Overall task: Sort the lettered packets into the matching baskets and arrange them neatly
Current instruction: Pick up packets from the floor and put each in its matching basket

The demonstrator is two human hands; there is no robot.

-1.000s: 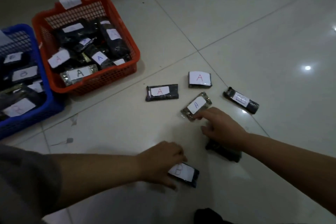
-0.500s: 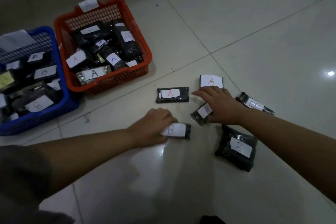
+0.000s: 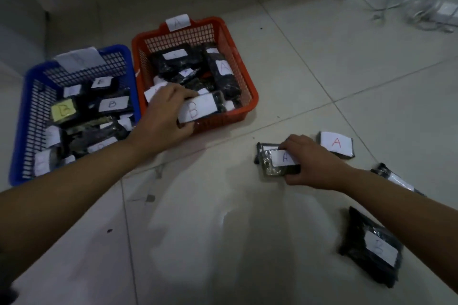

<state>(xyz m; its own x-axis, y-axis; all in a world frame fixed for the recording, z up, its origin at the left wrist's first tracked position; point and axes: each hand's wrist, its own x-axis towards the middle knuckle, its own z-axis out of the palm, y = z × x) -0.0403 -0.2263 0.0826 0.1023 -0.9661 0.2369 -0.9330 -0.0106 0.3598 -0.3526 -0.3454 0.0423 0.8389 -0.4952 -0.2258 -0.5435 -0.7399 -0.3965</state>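
Head view is showing the left hand (image 3: 168,111) pinching a B packet (image 3: 200,108) by its short edge, thumb below and fingers on top, over the near rim of the red basket (image 3: 245,86) tagged A; the blue basket (image 3: 24,131), touching it at 9 o'clock and holding B packets, is where it is probably heading. At 4 o'clock from the red basket, the right hand (image 3: 314,163) is curling round an A packet (image 3: 280,163) lying on a second packet (image 3: 262,150) on the floor (image 3: 223,230).

The packets are looking light, soft and crinkly, likely slick in their film, so gripping across the full width beside the paper label should be safer than tugging the label itself.

Counting: two baskets; on the floor, two packets under the right hand, one red-lettered A (image 3: 335,143) at its 2 o'clock, one half-hidden packet (image 3: 394,178) behind the forearm, one B (image 3: 374,250) near 5 o'clock. Basket contents are too jumbled to count.
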